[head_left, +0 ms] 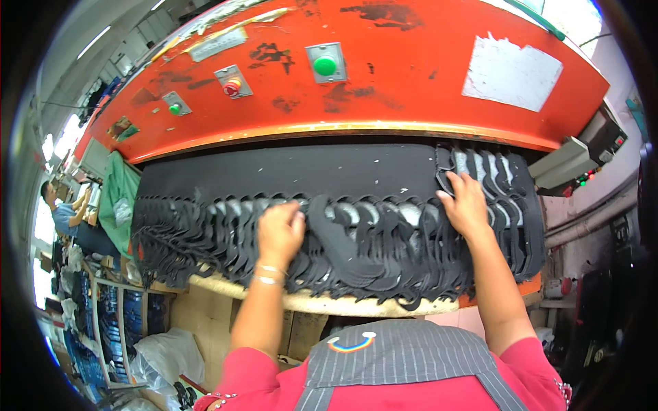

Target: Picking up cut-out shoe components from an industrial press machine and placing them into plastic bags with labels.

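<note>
The left hand is bent inward over the far ends of the black strips, its thumb near the fingers; whether it pinches one cannot be told. The right hand has its thumb spread from its fingers, beside a dark curved outline at the right end of the sheet; whether it grips anything cannot be told.

The strips lie close together along the near side of the sheet, their near ends drooping toward the pale table edge. Between the hands, a broad curved piece lies slantwise on them, nearer the left hand. More cut pieces lie right of the right hand, with pale gaps showing.

On the far side stands the orange machine, with two green buttons and a red button. Far left, a co-worker is beyond a green cloth.
</note>
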